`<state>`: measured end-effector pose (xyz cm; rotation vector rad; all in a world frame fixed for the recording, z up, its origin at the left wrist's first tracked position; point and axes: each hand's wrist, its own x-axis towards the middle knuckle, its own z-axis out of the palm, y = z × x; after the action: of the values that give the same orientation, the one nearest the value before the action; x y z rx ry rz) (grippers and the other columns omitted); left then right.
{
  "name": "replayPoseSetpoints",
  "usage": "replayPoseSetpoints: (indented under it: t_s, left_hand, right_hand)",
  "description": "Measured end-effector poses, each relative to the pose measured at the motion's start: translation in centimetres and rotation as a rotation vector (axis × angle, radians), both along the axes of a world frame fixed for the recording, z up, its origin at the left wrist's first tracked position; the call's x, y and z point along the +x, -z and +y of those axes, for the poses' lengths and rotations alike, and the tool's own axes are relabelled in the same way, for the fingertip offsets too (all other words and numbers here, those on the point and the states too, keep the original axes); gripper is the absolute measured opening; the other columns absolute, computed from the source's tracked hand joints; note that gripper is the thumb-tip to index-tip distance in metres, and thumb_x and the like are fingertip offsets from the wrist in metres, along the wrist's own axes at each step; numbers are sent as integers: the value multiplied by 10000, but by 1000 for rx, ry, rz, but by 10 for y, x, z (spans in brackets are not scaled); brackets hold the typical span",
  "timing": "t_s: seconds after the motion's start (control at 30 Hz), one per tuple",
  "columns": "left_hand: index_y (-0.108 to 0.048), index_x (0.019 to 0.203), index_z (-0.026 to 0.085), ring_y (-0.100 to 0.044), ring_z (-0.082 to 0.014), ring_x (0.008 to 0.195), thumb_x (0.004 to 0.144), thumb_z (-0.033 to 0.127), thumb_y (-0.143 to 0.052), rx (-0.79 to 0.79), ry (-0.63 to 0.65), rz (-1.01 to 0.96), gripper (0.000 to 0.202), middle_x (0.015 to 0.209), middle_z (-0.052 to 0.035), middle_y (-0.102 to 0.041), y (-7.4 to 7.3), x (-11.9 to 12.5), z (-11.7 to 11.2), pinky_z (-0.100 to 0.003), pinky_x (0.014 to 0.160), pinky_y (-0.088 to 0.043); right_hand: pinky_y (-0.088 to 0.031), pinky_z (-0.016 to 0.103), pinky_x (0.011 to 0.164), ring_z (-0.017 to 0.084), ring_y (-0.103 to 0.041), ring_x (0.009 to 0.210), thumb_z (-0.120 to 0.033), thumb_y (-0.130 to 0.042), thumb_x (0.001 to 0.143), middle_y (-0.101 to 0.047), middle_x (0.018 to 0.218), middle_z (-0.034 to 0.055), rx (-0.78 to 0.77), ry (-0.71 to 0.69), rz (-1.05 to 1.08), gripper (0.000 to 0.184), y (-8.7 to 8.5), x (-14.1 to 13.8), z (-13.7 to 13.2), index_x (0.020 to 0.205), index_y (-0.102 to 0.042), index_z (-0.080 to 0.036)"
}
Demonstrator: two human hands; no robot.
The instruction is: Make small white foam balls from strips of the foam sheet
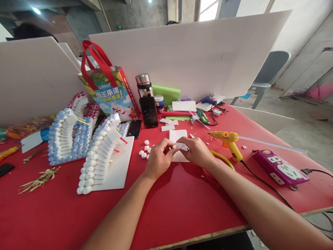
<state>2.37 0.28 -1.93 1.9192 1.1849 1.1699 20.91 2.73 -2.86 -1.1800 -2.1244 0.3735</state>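
Observation:
Both of my hands meet over the middle of the red table (166,208), with a piece of white tissue (182,147) between them. The fingers of my left hand (160,157) pinch its left end. On the other side, my right hand (198,150) grips the tissue near its crumpled edge. White sheets (178,135) lie flat beneath and behind the hands. Just left of my left hand sit several small white rolled balls (143,152). A curved white model (100,159) edged with similar balls stands on a white board (122,173) farther left.
A yellow glue gun (230,142) and a purple power strip (282,168) lie to the right. Behind are a phone (148,113), a steel flask (144,85), a green cutter (203,117) and a blue glue gun (208,100). A blue-and-white model (61,139) and a colourful bag (111,90) stand left.

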Motion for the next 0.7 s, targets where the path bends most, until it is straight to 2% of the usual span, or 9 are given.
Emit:
replayPoseSetpoints:
  t_s: [0.13,0.23,0.33,0.4,0.5,0.6,0.7]
  left_hand:
    - [-623,883,192,-553,-116,639,894,348,-674,-44,6,-54,164,739,2,-631,0,0,-1,-232,593,-417]
    - [-617,868,189,-528,-104,569,865,342,-709,-145,21,-194,179,692,13,-615,-1,1,0,-227,546,-413]
    - [-607,864,178,-511,-88,507,848,336,-727,-262,35,-379,199,709,3,-649,-3,0,3,-227,513,-411]
    - [-610,860,167,-478,-71,472,833,319,-742,-324,23,-491,203,695,-1,-656,-2,0,6,-217,488,-383]
    - [-610,830,151,-431,-50,447,805,274,-763,-415,48,-627,197,671,-6,-657,-1,-2,8,-202,472,-348]
    - [-616,813,144,-419,-43,435,780,252,-777,-448,70,-681,197,659,-11,-659,-3,-5,9,-201,469,-343]
    - [-622,795,140,-412,-37,433,763,250,-792,-458,59,-687,205,651,-15,-659,-7,-8,9,-192,460,-323]
  right_hand:
    - [-292,241,553,131,-499,554,-162,-575,784,-694,713,44,1,-3,8,218,-2,1,-1,967,-693,-160]
    - [-283,242,551,121,-481,550,-137,-558,775,-666,685,28,-13,-21,25,209,-5,1,-1,929,-697,-161]
    - [-268,245,543,107,-426,530,-145,-539,798,-590,609,4,-32,-46,51,126,-8,1,-1,784,-663,-162]
    - [-262,246,538,102,-399,527,-208,-535,852,-549,576,-1,-60,-54,63,193,-9,0,-1,680,-612,-166]
    - [-280,245,538,102,-430,527,-370,-549,910,-566,562,10,-179,-64,55,361,-10,0,1,616,-593,-165]
    - [-338,245,553,113,-494,536,-468,-561,914,-619,580,32,-364,-104,70,439,-14,2,1,623,-650,-151]
    - [-406,245,575,139,-558,607,-522,-576,909,-652,654,42,-519,-253,208,448,-25,8,-1,725,-711,-137]
